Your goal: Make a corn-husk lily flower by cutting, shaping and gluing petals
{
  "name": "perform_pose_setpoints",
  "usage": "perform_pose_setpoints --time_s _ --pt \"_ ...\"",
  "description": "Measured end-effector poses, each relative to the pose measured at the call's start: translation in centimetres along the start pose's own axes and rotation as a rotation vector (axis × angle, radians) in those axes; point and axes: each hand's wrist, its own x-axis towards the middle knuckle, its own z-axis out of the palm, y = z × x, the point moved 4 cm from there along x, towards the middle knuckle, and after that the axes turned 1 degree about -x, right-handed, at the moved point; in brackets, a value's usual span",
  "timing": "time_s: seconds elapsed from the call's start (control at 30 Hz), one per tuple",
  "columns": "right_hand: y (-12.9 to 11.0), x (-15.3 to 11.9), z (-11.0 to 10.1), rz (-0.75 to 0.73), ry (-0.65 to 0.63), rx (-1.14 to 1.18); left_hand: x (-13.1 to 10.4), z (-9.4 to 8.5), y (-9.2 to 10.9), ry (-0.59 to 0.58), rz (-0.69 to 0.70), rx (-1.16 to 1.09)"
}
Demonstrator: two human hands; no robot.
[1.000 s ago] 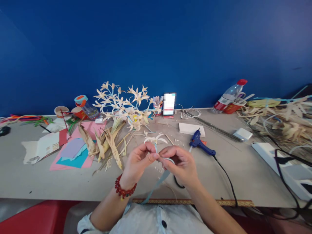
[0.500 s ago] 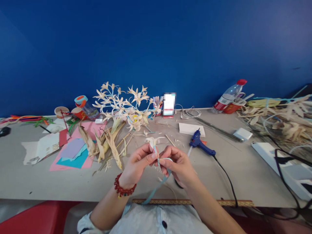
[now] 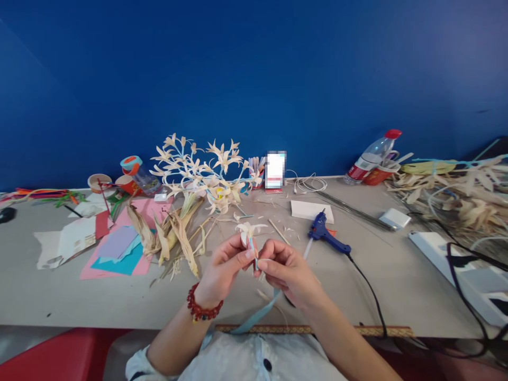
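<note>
Between the thumb and fingers of my left hand [image 3: 230, 264] is the stem of a small cream husk flower [image 3: 249, 230], its petals spread above the fingertips. My right hand [image 3: 286, 269] pinches a pale blue tape strip [image 3: 257, 314] against that stem, just below my left fingertips. The strip's loose length hangs from under my right hand down to the table's front edge. Just beyond the hands stands a bunch of similar cream flowers [image 3: 222, 159] on pale blue stems. Dried corn husks [image 3: 184, 238] lie to the left of my left hand.
A blue glue gun [image 3: 329, 233] with a black cord lies right of my hands, before a white box [image 3: 311, 210]. Farther right are a power strip [image 3: 456, 275], a husk pile [image 3: 468, 196] and a tilted bottle [image 3: 371, 156]. Coloured paper [image 3: 119, 259] lies left.
The blue strip has gone from lying across my right fingertips to hanging below that hand. The flower has turned slightly and stands more upright; both hands stay in nearly the same place.
</note>
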Motion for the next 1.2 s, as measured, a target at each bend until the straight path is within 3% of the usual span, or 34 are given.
perform_pose_setpoints --time_s 0.3,0.5,0.6,0.7,0.83,0.97,1.1,1.2 --pt "0.2 0.2 -0.5 0.004 0.048 -0.040 0.2 0.0 0.1 0.006 0.049 -0.061" --pt "0.3 0.2 -0.6 0.003 0.009 -0.073 0.3 -0.2 -0.1 -0.012 0.047 -0.032" --pt "-0.5 0.1 -0.6 -0.133 0.068 -0.221 0.4 -0.3 -0.2 0.027 0.063 0.011" --pt "-1.7 -0.4 -0.5 -0.329 0.166 -0.514 0.3 -0.5 -0.1 0.101 0.117 0.100" --pt "-2.2 -0.9 -0.4 -0.406 0.211 -0.717 0.1 -0.6 0.1 0.149 0.148 0.171" --pt "-1.3 -0.7 -0.8 -0.324 0.174 -0.542 -0.1 -0.5 0.4 0.090 0.141 0.190" --pt "-0.4 -0.1 -1.0 -0.181 0.071 -0.261 0.0 -0.2 0.7 -0.001 0.142 0.135" --pt "-0.2 0.1 -1.0 -0.091 -0.005 -0.185 0.1 0.1 0.7 -0.072 0.127 0.093"
